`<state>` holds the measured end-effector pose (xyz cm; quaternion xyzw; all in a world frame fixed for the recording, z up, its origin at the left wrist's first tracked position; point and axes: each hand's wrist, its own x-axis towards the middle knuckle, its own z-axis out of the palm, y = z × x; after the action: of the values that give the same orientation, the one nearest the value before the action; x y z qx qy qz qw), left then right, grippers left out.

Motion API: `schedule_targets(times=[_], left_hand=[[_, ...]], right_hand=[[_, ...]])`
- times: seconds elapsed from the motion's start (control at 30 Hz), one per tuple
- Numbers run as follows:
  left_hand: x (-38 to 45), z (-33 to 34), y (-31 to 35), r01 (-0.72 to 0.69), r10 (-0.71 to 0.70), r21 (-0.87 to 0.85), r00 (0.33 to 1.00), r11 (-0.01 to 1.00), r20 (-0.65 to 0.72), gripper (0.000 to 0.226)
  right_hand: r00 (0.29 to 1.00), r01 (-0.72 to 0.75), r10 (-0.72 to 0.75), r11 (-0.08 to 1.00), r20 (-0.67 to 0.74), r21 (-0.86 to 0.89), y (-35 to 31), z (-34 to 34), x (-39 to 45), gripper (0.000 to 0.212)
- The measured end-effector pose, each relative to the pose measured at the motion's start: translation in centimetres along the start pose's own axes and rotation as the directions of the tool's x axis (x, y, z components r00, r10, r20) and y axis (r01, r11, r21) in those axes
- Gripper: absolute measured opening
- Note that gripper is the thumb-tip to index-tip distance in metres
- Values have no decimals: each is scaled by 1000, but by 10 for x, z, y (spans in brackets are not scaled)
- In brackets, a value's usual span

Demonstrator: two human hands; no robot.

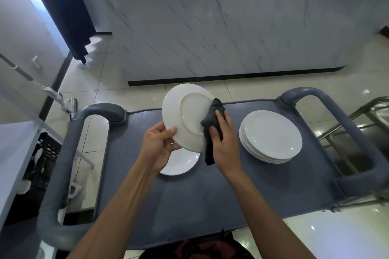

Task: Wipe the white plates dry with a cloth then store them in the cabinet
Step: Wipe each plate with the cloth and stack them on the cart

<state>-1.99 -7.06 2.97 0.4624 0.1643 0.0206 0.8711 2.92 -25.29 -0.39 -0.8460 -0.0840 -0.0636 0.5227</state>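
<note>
A white plate [185, 111] is held tilted above the grey cart [210, 191], its underside with the foot ring facing me. My left hand [156, 145] grips its lower left rim, thumb on the facing side. My right hand [224, 143] holds a dark grey cloth [211, 130] against the plate's right edge, and the cloth's tail hangs down below the plate. Under my left hand, one white plate [183, 163] lies flat on the cart, partly hidden. To the right a stack of white plates [271, 136] rests on the cart.
The cart has raised grey handles at the left [63, 153] and right [345, 128]. A marble-fronted counter [210, 33] stands beyond it across the tiled floor. A metal frame [357, 120] is at the right, and a white cabinet surface [12, 153] with a black crate under it at the left.
</note>
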Motion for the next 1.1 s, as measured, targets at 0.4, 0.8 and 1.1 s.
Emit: schedule_targets(times=[0.4, 0.8, 1.1], left_hand=[[0, -14, 5, 14, -32, 108, 987, 994, 159, 32], [0, -19, 4, 13, -74, 250, 969, 968, 237, 32], [-4, -12, -10, 42, -90, 221, 973, 974, 211, 25]], right_hand=[[996, -70, 76, 993, -52, 99, -16, -23, 35, 48], [986, 166, -163, 977, 31, -135, -30, -12, 46, 52], [901, 431, -363, 799, 236, -418, -44, 15, 17, 50]])
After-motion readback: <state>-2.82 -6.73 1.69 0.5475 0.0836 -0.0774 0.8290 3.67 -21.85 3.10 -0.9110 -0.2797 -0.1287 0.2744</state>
